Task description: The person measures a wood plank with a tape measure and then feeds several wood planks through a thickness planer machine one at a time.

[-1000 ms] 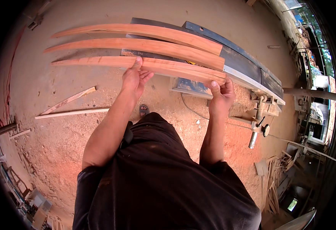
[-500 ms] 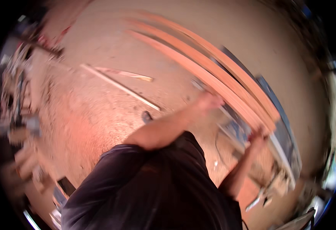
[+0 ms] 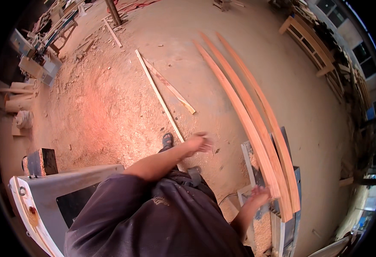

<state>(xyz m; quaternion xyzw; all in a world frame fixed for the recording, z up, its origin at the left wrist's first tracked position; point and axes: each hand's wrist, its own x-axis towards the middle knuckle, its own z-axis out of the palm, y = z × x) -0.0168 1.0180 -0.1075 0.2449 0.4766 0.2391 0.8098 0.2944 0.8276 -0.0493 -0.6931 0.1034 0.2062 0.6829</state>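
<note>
The left strip (image 3: 246,119), the middle strip (image 3: 258,122) and the right strip (image 3: 274,124), all long curved pieces of wood, are carried by the dark metal worktop (image 3: 290,235), with their tapered ends reaching well past its far edge over the floor (image 3: 111,94). At the near end of the left strip the right hand (image 3: 260,196) is seen, blurred; whether its grip is closed on the wood cannot be told. By the left hand (image 3: 198,143) nothing is held; its grip is apart, over the floor left of the worktop. With so much overhang, a strip could be tipped over the far edge if its near end were lifted, or the middle strip could be nudged askew by a knock from the left one. Near the sandalled foot (image 3: 167,140), a stumble could be caused by the pale stick (image 3: 158,94).
</note>
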